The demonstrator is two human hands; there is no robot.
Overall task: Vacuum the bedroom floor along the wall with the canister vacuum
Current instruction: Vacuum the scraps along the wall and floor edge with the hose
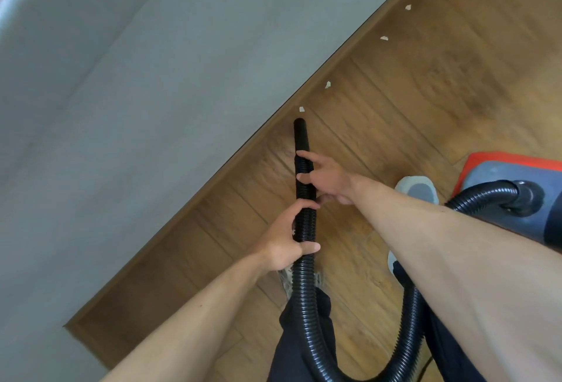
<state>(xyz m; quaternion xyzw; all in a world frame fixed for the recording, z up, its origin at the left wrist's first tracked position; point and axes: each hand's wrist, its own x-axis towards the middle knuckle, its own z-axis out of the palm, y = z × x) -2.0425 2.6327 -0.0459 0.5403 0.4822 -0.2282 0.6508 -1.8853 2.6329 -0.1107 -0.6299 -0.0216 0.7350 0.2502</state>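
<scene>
Left hand (pixel 284 235) wrapped around the black ribbed hose (pixel 305 260), thumb across its front. Right hand (pixel 327 180) higher up the same hose, fingers only loosely laid on it; grip looks partial, palm side hidden. Hose tip (pixel 299 126) points down at the wood floor (pixel 410 83), close to the baseboard (pixel 213 180) under the grey wall (pixel 170 62). Nearest paper scrap (pixel 301 109) lies just beyond the tip; three further scraps along the wall. Hose loops back to the red-and-grey canister vacuum (pixel 498 174) at right.
</scene>
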